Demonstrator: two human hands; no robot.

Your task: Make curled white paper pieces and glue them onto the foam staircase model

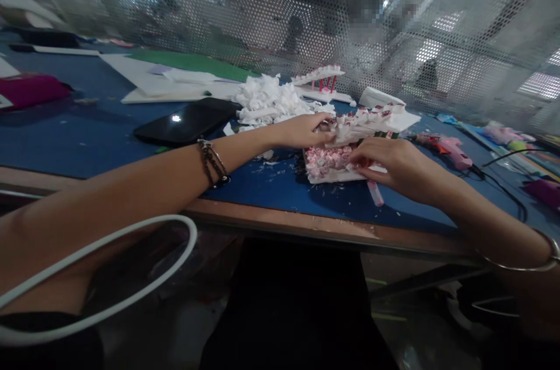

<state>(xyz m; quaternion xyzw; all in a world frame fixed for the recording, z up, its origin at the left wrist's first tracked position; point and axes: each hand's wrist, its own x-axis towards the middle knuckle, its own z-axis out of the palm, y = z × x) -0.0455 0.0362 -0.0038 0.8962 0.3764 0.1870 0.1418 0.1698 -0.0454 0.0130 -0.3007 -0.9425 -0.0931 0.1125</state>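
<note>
My left hand point(308, 129) pinches the left end of a raised white strip point(361, 124) dotted with dark red bits, part of a small handmade model. Below the strip, the model's base point(326, 161) is covered with crumpled pink pieces and has a white edge. My right hand point(389, 163) reaches over the base's right side, fingertips closed together at the pink pieces; whatever they hold is hidden. A pinkish translucent stick point(375, 193) pokes out beneath that hand. Behind my left hand lies a heap of torn white paper point(275, 98).
A black phone point(188, 121) lies left of the paper heap. A similar model on red posts point(324, 78) stands behind. To the right are a pink glue gun point(446, 148) and its black cord. Perforated metal mesh point(262, 14) rises at the back. A white cable point(166, 218) loops near my left arm.
</note>
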